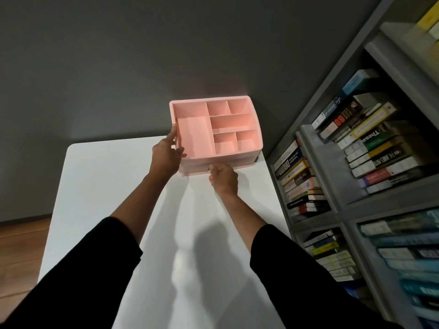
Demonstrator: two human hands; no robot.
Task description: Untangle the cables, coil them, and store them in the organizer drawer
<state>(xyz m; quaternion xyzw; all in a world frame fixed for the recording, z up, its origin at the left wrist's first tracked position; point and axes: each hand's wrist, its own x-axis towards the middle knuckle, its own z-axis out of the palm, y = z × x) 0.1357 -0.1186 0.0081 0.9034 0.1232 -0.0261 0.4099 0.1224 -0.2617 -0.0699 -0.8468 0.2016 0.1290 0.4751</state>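
Drawer [237, 162] contents out of sight

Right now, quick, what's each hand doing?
Left hand: grips the left side of the pink organizer.
Right hand: curled at the drawer front; grip cannot be told.

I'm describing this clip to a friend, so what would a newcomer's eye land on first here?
The pink organizer stands at the far end of the white table; the left hand grips its left side, the right hand curls at its front drawer. Stacked books fill the grey shelves on the right.
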